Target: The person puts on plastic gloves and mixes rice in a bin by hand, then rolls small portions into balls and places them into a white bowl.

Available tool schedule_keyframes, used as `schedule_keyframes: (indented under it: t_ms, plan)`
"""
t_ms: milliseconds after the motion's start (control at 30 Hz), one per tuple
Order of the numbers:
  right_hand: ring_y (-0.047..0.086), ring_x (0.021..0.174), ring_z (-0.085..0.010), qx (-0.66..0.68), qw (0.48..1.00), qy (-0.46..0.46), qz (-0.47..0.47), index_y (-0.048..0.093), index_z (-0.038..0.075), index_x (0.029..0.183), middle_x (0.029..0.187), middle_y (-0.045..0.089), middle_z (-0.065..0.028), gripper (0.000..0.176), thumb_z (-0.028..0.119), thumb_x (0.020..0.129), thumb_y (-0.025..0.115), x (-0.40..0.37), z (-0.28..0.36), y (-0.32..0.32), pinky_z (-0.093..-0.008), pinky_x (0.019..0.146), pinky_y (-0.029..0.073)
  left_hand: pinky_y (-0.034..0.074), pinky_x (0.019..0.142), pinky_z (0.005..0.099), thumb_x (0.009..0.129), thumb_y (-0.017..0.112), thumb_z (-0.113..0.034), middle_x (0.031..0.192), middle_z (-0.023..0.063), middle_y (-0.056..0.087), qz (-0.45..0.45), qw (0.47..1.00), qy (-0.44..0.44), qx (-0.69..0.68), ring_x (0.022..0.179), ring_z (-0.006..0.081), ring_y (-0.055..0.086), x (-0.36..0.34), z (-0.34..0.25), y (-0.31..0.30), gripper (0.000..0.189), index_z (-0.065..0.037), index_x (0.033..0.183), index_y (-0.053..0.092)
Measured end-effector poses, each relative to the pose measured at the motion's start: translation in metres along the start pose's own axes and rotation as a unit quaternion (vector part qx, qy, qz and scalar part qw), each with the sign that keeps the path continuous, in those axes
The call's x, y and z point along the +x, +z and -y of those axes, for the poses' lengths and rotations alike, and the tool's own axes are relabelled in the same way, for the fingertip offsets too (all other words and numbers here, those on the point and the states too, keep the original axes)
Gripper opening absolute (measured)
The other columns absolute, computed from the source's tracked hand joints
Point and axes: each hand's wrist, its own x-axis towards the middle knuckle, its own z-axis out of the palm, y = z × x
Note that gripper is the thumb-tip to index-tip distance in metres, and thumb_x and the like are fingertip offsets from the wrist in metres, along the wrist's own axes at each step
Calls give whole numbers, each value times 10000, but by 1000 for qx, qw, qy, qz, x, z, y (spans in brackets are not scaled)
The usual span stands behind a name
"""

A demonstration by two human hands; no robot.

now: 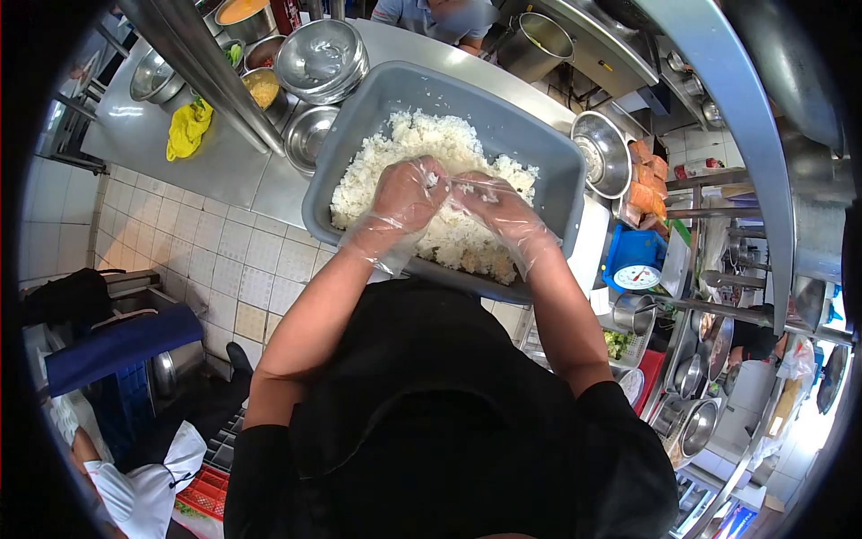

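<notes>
Filling the grey tub on the steel counter, the rice is white, sticky and clumped, heaped toward the far wall; both hands work at its near edge in clear plastic gloves; the left hand has its fingers curled tight around a clump; the right hand touches it, grains stuck to the glove, but whether its fingers grip is hard to make out; the forearms hide part of the tub's near rim.

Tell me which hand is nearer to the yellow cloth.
Left. The left hand is in the rice, on the side toward the yellow cloth; the right hand is beside it, farther from the cloth.
</notes>
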Motion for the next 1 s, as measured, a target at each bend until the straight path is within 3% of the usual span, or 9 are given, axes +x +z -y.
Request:
schedule_keyframes:
  t_ms: [267,400,533,633,767,867,900,967,1000]
  plan:
    - [622,1025,-185,34,997,66,19,589,15,1324,1125,677,-125,589,466,949,640,-11,6,-1,-318,945,460,478,598,292,850,726,-150,704,74,664,141,976,-137,-96,629,115,581,15,14,-15,182,8,941,715]
    - [620,956,-146,62,998,-8,10,577,-28,1307,1027,688,-138,640,519,974,579,-5,-15,1,-309,891,483,464,562,273,849,717,-120,693,63,671,120,954,-161,-224,613,95,588,22,36,-12,135,-8,919,738]
    - [628,980,-166,68,998,1,-6,529,-18,1354,1119,679,-137,785,656,954,498,-8,-13,-4,-303,876,495,435,562,259,861,730,-120,715,21,658,29,954,-175,-242,618,85,556,25,47,-20,141,-9,947,739]
    - [548,1210,-306,374,924,-23,77,337,88,1507,1478,436,-205,1201,976,699,324,-2,-23,-11,-439,1002,455,426,609,248,879,737,-155,771,4,649,-9,959,-220,-176,678,73,539,22,40,-27,189,-15,1005,732]
    - [386,1381,-428,577,812,-38,77,249,164,1574,1580,270,-237,1263,1014,641,304,-10,-5,-12,-561,1100,349,454,673,240,906,723,-184,839,-3,654,12,960,-200,-196,757,74,556,11,31,-23,227,-13,1055,714]
    - [397,1362,-446,617,782,-44,82,256,213,1577,1576,286,-217,1251,1030,631,221,-14,6,-14,-548,1079,357,487,721,252,917,713,-194,859,19,679,32,966,-164,-196,777,91,581,2,22,-15,237,-11,1068,706]
    - [445,1331,-401,614,780,-80,87,329,138,1538,1549,338,-228,1168,969,717,311,-14,2,-16,-523,1062,387,512,774,273,921,714,-215,906,49,703,40,980,-130,-144,827,121,624,0,19,-15,263,-13,1088,690]
    - [565,1211,-311,443,883,-77,-132,509,36,1369,1379,547,-219,913,785,848,499,1,-25,-18,-461,1007,449,495,802,269,919,714,-156,987,25,685,29,988,-59,-140,903,94,599,-3,39,-2,181,-48,1059,679]
    - [670,941,-210,359,904,-39,-227,608,-11,1160,1129,691,-168,532,482,963,617,9,-36,-26,-368,848,534,500,828,272,909,736,-188,998,28,683,34,985,-89,-142,906,105,602,-3,37,-4,220,-42,1062,673]
